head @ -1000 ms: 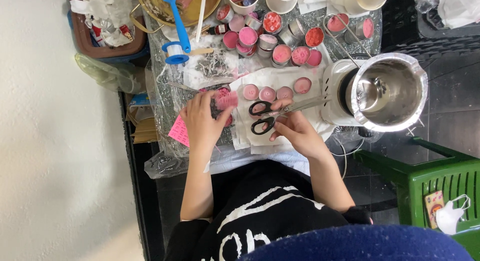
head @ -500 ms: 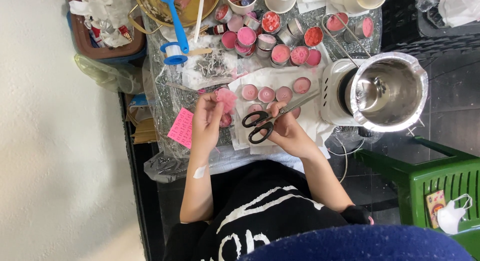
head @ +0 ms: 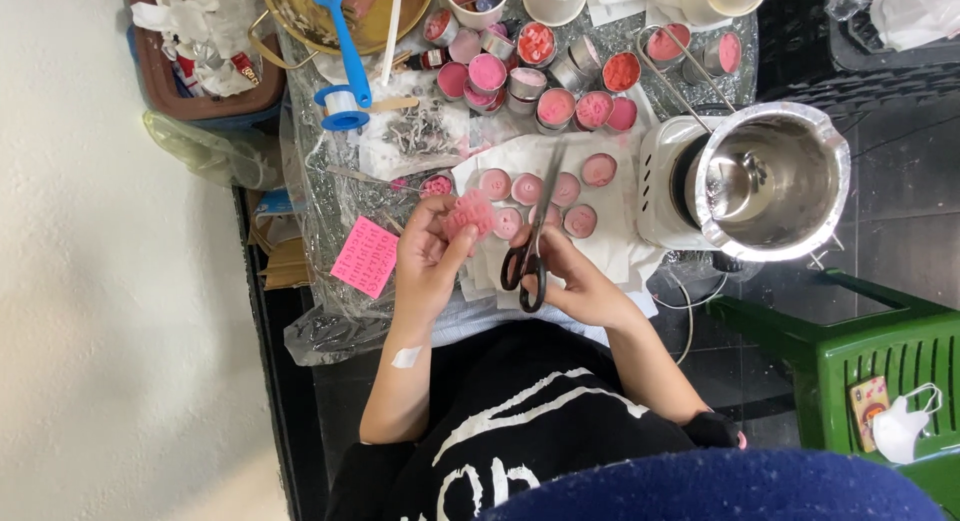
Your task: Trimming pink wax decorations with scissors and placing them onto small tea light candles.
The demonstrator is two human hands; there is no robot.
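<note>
At the bench's near edge, the left hand (head: 428, 256) is now lifting a pink wax piece (head: 470, 217), pinched tight, while the right hand (head: 575, 281), fingers closed through the handles, is swinging the scissors (head: 530, 243) upright with blades shut.

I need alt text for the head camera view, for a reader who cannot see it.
Seen from above, the left hand holds a small pink disc while the right hand holds black-handled scissors. Beyond them lie pink-filled tins and a steel pot.
</note>
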